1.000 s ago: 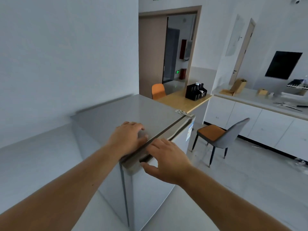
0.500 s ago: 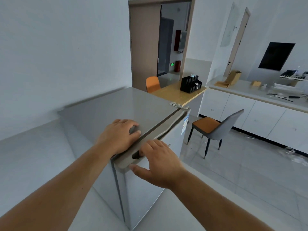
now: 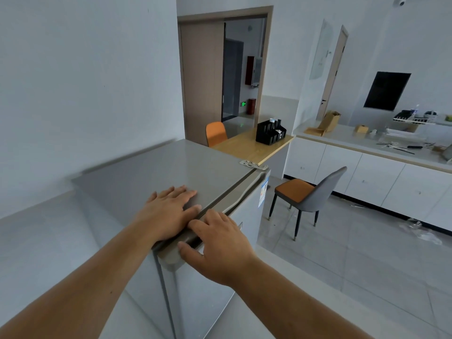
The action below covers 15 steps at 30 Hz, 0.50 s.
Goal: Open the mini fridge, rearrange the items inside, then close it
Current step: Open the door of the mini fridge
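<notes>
The silver mini fridge (image 3: 151,172) stands against the left wall, seen from above, with its door (image 3: 195,302) facing right and shut or nearly so. My left hand (image 3: 168,214) lies flat on the fridge top, fingers spread, close to the front edge. My right hand (image 3: 220,245) drapes over the door's top edge near the close corner, with its fingers curled onto the edge and the thumb against the corner. The door hinge (image 3: 252,164) sits at the far corner. Nothing inside the fridge is visible.
A grey and orange chair (image 3: 308,194) stands on the tiled floor just right of the fridge. Behind the fridge is a wooden counter (image 3: 247,148) with a black organizer (image 3: 270,133). White cabinets (image 3: 367,172) line the right wall.
My left hand has flattened and slid further onto the fridge top. My right hand has shifted from the handle recess up over the door's top edge. The door looks unmoved.
</notes>
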Tool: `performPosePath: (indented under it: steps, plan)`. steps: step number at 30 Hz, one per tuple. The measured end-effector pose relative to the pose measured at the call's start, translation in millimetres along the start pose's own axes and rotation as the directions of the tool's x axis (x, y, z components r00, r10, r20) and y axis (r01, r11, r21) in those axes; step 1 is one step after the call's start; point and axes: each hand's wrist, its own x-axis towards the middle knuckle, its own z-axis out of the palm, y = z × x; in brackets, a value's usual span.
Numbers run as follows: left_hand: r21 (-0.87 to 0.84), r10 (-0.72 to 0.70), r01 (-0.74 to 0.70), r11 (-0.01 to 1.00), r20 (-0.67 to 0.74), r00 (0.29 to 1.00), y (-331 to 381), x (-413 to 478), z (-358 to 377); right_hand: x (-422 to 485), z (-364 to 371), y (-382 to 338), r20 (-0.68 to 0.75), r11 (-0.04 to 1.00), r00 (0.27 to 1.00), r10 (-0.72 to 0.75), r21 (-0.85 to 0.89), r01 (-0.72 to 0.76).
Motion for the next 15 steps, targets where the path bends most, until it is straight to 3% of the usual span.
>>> performPosePath:
  steps: [15]
  plan:
    - [-0.029,0.051,-0.051,0.998,0.006,0.999,-1,-1,-5,11,1,1,-0.016,1.0,1.0,-0.007,0.027,0.007]
